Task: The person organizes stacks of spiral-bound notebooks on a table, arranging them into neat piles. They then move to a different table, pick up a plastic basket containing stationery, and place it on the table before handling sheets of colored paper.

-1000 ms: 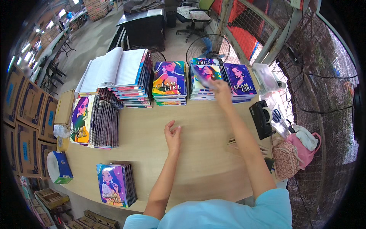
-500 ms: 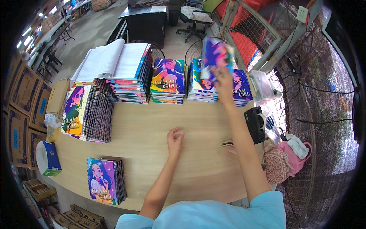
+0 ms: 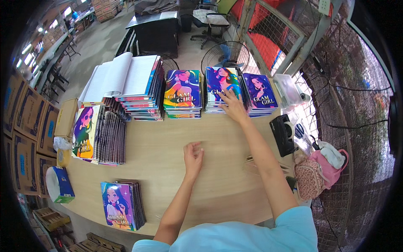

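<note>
My right hand [image 3: 233,106] reaches to the back of the table and rests with spread fingers on a spiral notebook [image 3: 218,80] that tops a stack. Its cover shows a drawn figure in blue and orange. My left hand [image 3: 193,160] hovers over the middle of the table, fingers loosely bent, thumb apart, holding nothing. Beside the right hand's stack are a stack with a purple-blue cover [image 3: 260,90] and one with an orange and purple cover [image 3: 181,86]. A shorter pile of notebooks [image 3: 117,206] lies at the front left.
Tall notebook stacks fill the back left, one topped by an open lined notebook [image 3: 136,77]. Along the right edge sit a black tape dispenser [image 3: 281,136], scissors [image 3: 299,130] and a pink bag [image 3: 329,168]. Cardboard boxes [image 3: 31,113] stand left of the table. Behind it is a fan [image 3: 224,56].
My right hand has brought the notebook down onto the stack and its fingers have spread on the cover. My left hand stays in nearly the same place. The view has shifted slightly.
</note>
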Motion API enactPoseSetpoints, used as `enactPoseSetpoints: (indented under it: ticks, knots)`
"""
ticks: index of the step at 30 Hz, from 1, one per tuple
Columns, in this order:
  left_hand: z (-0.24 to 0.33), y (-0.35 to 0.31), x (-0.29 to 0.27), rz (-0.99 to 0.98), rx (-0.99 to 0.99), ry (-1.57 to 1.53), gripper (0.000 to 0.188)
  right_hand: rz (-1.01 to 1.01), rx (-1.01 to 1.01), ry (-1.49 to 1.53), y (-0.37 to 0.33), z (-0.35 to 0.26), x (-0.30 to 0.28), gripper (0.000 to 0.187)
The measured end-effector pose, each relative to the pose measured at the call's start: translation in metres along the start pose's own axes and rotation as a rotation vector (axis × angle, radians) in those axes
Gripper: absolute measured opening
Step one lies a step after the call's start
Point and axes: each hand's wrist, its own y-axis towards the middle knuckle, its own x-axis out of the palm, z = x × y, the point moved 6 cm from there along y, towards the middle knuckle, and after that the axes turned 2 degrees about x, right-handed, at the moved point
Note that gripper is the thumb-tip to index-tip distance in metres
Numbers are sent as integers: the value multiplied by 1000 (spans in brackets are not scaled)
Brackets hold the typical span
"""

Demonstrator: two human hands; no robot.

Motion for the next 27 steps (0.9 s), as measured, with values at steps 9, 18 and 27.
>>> enactPoseSetpoints:
  ticks: [9, 18, 27]
  knots:
    - [79, 125, -3, 88, 709, 873, 48, 131, 483, 269, 8, 34, -3, 43]
    - [42, 160, 6, 4, 649, 984, 40, 197, 449, 276, 1, 39, 2, 43]
    - [46, 159, 2, -21, 659, 947, 43, 247, 570, 430, -5, 47, 1, 73]
